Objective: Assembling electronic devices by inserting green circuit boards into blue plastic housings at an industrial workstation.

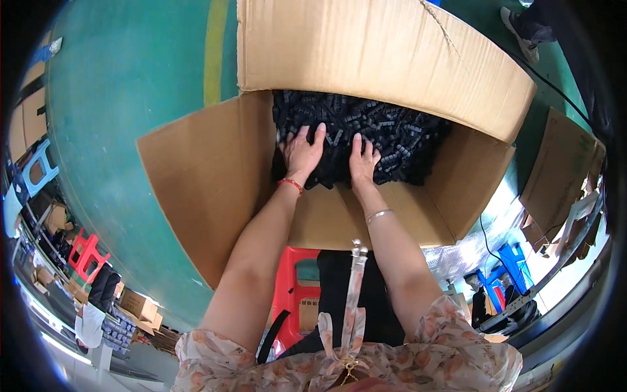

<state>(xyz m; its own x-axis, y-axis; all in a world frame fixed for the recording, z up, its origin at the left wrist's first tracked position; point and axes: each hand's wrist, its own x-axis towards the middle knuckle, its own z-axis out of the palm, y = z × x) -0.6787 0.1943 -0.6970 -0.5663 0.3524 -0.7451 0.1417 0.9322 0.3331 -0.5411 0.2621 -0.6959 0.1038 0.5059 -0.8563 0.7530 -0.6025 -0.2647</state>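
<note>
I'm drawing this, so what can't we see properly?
In the head view:
Floor of the box: under the black pieces.
Black pieces' fine shapes: too small and jumbled.
Nearest red stool: partly behind the box.
Other person, upper right: upper body cut off by the picture's edge.

Workshop or factory floor: smooth green flooring (130, 98), yellow stripe (214, 52) at 11 o'clock; brown cardboard boxes (138, 304) at 8; large open brown cardboard carton (339, 46) of small black pieces (401, 134) toward 12.
</note>
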